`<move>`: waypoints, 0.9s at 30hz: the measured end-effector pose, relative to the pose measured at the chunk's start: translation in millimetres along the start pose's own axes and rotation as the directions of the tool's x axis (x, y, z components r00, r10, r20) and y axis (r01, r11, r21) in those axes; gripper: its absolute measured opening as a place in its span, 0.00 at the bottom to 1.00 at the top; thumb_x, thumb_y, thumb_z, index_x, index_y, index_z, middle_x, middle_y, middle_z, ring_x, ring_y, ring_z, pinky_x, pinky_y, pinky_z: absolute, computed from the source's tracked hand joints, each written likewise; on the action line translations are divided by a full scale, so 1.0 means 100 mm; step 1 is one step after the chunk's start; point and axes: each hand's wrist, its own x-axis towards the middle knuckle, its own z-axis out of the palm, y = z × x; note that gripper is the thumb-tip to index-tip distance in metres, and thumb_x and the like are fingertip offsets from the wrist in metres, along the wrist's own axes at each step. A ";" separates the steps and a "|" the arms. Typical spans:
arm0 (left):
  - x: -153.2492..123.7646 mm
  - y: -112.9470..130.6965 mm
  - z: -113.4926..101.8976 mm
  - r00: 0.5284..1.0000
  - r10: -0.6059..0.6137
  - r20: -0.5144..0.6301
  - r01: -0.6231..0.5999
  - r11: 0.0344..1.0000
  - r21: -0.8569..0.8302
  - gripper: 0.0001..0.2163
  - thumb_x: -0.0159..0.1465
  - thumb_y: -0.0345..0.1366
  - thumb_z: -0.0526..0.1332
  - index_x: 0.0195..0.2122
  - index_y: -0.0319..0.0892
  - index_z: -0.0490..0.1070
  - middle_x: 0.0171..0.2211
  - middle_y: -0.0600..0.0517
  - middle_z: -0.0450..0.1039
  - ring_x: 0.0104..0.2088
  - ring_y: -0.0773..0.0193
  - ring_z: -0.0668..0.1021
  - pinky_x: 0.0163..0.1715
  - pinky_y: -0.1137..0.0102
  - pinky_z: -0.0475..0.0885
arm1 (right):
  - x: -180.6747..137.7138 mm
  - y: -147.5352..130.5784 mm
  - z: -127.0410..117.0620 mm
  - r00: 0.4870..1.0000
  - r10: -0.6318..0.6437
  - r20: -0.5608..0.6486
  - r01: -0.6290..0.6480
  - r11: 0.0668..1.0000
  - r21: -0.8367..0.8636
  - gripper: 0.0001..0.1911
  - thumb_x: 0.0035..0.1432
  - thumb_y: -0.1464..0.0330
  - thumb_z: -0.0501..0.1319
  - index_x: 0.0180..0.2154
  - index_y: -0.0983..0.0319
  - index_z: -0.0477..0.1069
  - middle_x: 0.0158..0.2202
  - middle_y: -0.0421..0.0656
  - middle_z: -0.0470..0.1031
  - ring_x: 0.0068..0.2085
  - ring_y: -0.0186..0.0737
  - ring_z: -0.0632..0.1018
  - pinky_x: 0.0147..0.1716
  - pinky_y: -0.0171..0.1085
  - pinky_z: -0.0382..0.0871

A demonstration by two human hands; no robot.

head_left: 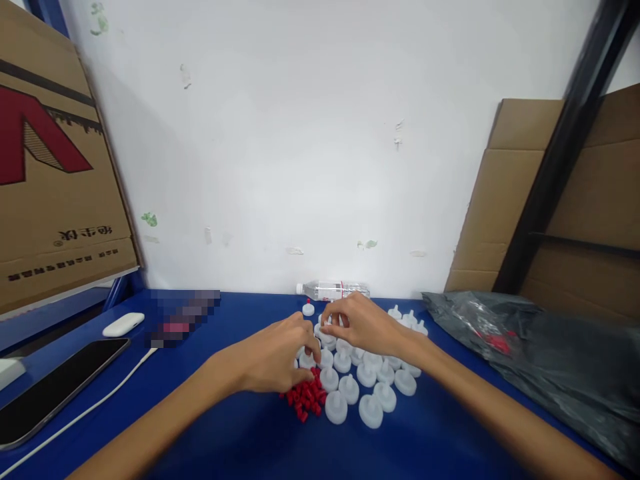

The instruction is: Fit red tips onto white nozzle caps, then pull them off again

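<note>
Several white round plastic caps (357,387) with small stems lie clustered on the blue table (240,440). A heap of small red plastic pieces (306,398) sits at their left edge. My left hand (275,357) rests curled over the red pieces, fingertips pinched near the caps. My right hand (363,323) hovers above the cluster's far side, fingers pinched on a white cap (326,325). What the left fingers hold is hidden.
A clear water bottle (333,289) lies against the white wall. A dark plastic bag (540,353) with red pieces covers the right side. A phone (55,387), a white charger (123,324) with cable and cardboard boxes (55,180) stand left.
</note>
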 end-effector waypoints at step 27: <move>0.70 -0.80 0.14 0.910 -0.301 -0.284 0.381 0.880 0.286 0.07 0.67 0.32 0.58 0.38 0.42 0.77 0.37 0.46 0.79 0.41 0.54 0.79 0.38 0.67 0.70 | -0.02 0.08 -0.02 0.999 -0.013 -0.039 0.009 0.994 -0.109 0.11 0.68 0.61 0.59 0.43 0.57 0.77 0.33 0.40 0.81 0.32 0.39 0.79 0.38 0.39 0.69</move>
